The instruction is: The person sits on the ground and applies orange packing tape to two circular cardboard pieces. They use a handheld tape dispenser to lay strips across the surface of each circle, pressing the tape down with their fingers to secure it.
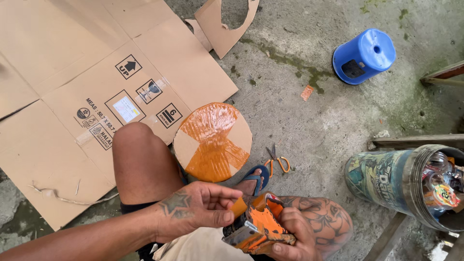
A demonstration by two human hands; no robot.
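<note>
Orange tape dispenser (258, 227), worn, metal-edged

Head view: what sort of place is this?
Likely an outdoor yard or rough work area: a stained concrete floor with greenish patches, flattened cardboard spread on it, and a blue plastic stool tipped on its side.

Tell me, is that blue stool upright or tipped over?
Tipped over: the blue stool lies on its side on the concrete floor.
</note>
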